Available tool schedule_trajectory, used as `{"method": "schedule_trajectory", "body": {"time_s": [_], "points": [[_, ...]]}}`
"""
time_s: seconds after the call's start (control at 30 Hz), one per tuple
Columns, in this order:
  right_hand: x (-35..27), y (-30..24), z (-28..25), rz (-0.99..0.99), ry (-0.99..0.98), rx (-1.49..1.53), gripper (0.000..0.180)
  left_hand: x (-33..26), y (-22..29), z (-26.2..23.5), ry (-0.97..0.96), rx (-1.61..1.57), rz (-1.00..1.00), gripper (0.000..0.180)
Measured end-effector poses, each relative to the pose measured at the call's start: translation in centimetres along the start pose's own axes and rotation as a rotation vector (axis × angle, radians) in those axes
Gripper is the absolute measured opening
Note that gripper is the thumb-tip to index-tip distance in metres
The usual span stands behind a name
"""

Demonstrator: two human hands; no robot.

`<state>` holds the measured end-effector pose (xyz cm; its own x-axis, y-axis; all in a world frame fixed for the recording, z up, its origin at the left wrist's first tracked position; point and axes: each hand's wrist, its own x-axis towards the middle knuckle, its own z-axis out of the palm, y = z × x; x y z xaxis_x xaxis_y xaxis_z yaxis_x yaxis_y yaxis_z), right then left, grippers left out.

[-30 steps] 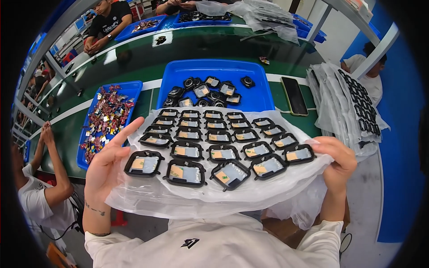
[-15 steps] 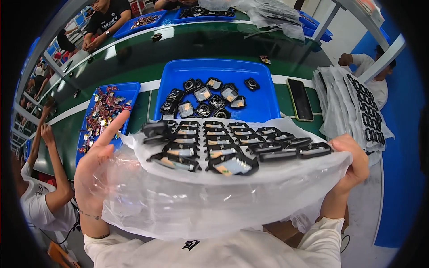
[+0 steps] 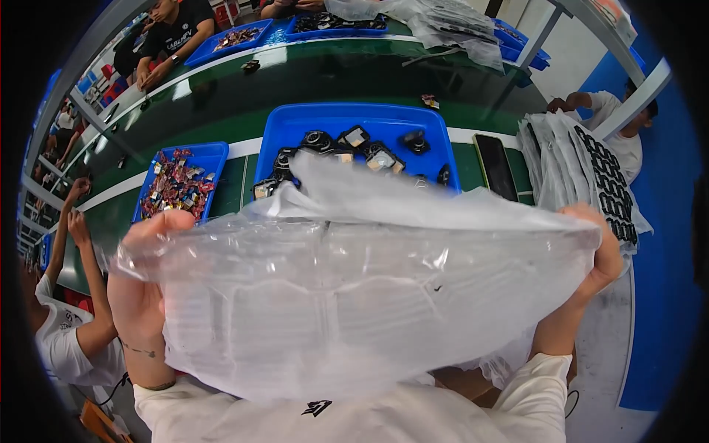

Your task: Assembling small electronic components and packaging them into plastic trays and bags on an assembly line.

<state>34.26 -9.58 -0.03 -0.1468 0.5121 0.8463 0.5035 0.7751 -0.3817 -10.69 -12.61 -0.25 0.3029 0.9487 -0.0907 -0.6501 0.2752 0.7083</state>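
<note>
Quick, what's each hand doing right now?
Left hand: closed on the plastic sheet's left edge.
Right hand: closed on its right edge.

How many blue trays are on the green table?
4, maybe more hidden: a big blue tray in the middle, a smaller one left of it, and two far ones, top left and top right.

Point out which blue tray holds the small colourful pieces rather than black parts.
The smaller blue tray by the left hand; the large blue tray ahead holds black parts.
</note>
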Motion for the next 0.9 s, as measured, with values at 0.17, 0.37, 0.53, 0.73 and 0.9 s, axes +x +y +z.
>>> {"method": "schedule_trajectory", "body": {"time_s": [0.17, 0.37, 0.53, 0.73, 0.9], "points": [[2.3, 2.4, 0.8, 0.116, 0.117, 0.110, 0.025, 3.3, 1.5, 3.1, 0.284, 0.058, 0.143, 0.034], [3.1, 1.1, 0.4, 0.008, 0.180, 0.097, 0.031, 2.1, 2.7, 3.2, 0.120, 0.181, 0.227, 0.033], [-0.2, -0.9, -0.8, -0.239, -0.038, -0.032, 0.029, 0.2, 0.2, 2.6, 0.168, 0.192, 0.158, 0.023], [-5.1, -4.7, -2.5, -0.138, -0.146, 0.026, 0.022, -2.5, -3.7, 5.0, 0.146, 0.411, 0.172, 0.050], [-9.6, -6.4, -7.5, 0.050, -0.241, 0.188, 0.050, -3.0, -5.7, 4.6, -0.084, 0.590, 0.283, 0.080]]}}
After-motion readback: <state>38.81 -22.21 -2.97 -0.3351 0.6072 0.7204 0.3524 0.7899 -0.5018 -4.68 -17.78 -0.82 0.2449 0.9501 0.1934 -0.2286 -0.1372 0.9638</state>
